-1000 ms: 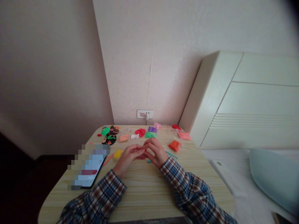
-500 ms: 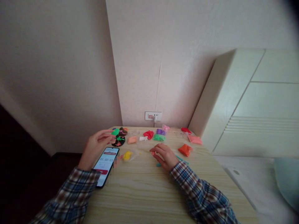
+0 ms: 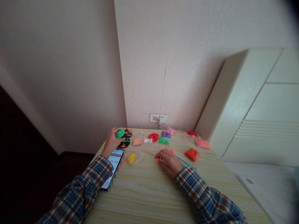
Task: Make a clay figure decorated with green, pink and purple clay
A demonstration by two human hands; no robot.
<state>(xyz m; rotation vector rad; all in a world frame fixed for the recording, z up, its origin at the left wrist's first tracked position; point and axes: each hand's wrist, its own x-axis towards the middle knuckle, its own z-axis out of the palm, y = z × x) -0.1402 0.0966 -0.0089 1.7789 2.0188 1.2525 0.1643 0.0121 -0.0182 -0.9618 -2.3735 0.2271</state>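
My left hand reaches over the phone's top end, thumb and fingers apart around a bright green clay piece. Whether the fingertips touch it I cannot tell. Just below lies a round black piece with green and coral-red shapes on it. My right hand rests low over the table, fingertips pinched on a small pink clay piece. Behind its knuckles lies a larger flat pink piece. Thin blue sticks lie partly under the right hand.
A phone with a running timer lies under my left forearm. Yellow clay in a bag is between the hands. Along the back sit peach, red, green and purple clay. Orange clay stands right.
My left hand has moved forward and down toward the green clay piece, its thumb now below it. The right hand keeps its pinch. The whole view has shifted slightly.
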